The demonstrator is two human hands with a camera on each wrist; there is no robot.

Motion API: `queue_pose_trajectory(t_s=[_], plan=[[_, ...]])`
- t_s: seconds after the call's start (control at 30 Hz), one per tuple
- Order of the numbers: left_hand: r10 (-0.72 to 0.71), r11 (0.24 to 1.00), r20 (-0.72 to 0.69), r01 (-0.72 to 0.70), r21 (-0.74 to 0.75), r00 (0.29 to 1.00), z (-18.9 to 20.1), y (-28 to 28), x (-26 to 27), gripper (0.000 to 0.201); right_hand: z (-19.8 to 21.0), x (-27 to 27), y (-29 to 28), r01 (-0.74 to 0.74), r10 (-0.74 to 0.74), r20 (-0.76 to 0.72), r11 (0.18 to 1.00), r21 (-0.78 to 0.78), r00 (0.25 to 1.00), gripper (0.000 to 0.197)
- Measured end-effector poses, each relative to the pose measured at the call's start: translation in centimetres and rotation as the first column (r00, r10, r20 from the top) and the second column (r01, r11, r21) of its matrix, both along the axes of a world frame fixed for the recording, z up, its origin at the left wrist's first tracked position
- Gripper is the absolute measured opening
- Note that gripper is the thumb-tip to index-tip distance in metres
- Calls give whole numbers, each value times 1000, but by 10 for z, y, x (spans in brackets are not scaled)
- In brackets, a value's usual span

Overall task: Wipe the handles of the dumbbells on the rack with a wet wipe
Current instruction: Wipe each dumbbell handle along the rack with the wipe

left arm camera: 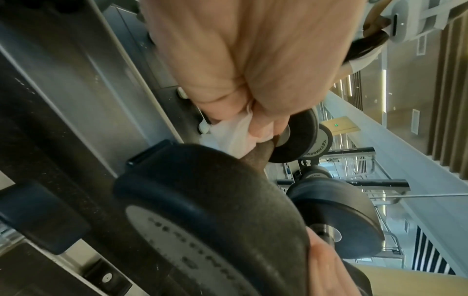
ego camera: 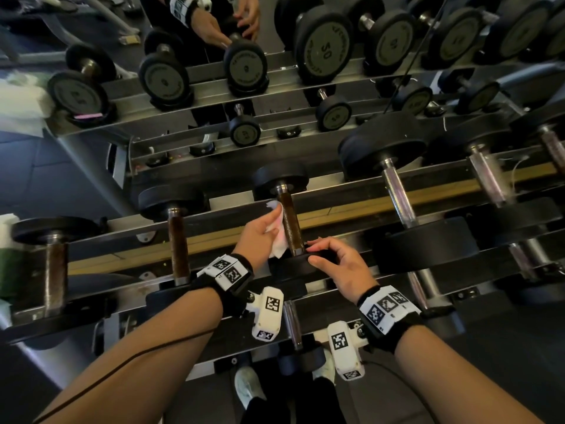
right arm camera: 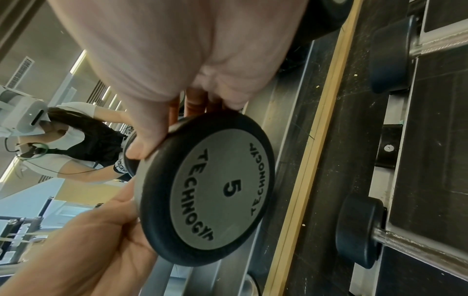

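A small black dumbbell marked 5 [right arm camera: 210, 190] lies on the top tier of the rack [ego camera: 214, 240], its brown handle [ego camera: 290, 221] pointing away from me. My left hand [ego camera: 272, 224] holds a white wet wipe [ego camera: 279, 246] pressed against the left side of that handle. In the left wrist view the wet wipe [left arm camera: 228, 136] bunches under my fingers against the handle [left arm camera: 258, 158]. My right hand [ego camera: 312, 252] grips the rim of the dumbbell's near head [ego camera: 290, 266], thumb [right arm camera: 147, 140] on one side and fingers on the other.
Two more brown-handled dumbbells [ego camera: 179, 246] lie to the left and bigger chrome-handled ones [ego camera: 397, 197] to the right. A mirror [ego camera: 244, 68] behind repeats the rack. A lower tier holds another dumbbell [ego camera: 292, 322]. Something white and green [ego camera: 6, 237] sits at the rack's left end.
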State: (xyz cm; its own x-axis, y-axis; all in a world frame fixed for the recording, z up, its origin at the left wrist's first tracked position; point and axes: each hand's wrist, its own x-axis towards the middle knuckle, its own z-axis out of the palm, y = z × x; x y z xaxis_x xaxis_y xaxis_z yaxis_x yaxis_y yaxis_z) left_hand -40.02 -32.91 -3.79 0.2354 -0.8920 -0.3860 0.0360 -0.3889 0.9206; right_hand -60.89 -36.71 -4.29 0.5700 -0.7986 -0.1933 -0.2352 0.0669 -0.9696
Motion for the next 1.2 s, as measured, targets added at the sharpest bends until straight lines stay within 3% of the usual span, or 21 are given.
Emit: queue_pose_trajectory(t_s=[0.1, 0.2, 0.33, 0.5, 0.63, 0.77, 0.83, 0.87, 0.9, 0.97, 1.07, 1.2], plan=[[-97, 995, 45, 96, 14, 994, -1, 12, 4, 48, 0, -1, 0, -9, 9, -16, 1000, 6, 1000, 20], [-40, 999, 12, 40, -4, 999, 4, 10, 9, 50, 1, -1, 0, -10, 10, -23, 1000, 23, 1000, 20], [7, 998, 191, 5, -62, 982, 8, -12, 14, 52, 4, -1, -1, -6, 7, -43, 999, 36, 999, 20], [-151, 985, 389, 172, -19, 909, 5, -18, 14, 54, 5, -1, 0, -4, 5, -75, 1000, 21, 997, 20], [-318, 943, 558, 318, 100, 767, 1, -5, 8, 64, 4, -2, -1, 4, -1, -99, 1000, 26, 995, 15], [-445, 883, 582, 442, 158, 681, 0, 12, 8, 65, 4, -2, -2, -1, 4, -96, 999, 35, 995, 14], [-493, 860, 474, 493, 134, 730, 2, 16, 14, 56, 4, -2, -1, -3, 7, -96, 999, 38, 995, 14], [-488, 867, 378, 487, 107, 787, 5, 18, 18, 52, 5, -2, -1, -6, 10, -100, 999, 37, 995, 14], [-440, 896, 270, 438, 72, 856, 7, 20, 22, 51, 5, -1, -1, -7, 11, -104, 999, 37, 994, 14], [-196, 980, 94, 197, -2, 976, 10, 23, 28, 49, 6, -1, -1, -3, 7, -111, 999, 37, 994, 14], [124, 989, 101, -116, -87, 987, 11, 18, 34, 54, 6, -1, 0, 3, 0, -121, 1000, 29, 993, 14], [134, 986, 126, -120, -111, 983, 7, -2, 22, 56, 7, -2, 1, 13, -9, -112, 999, 42, 994, 14]])
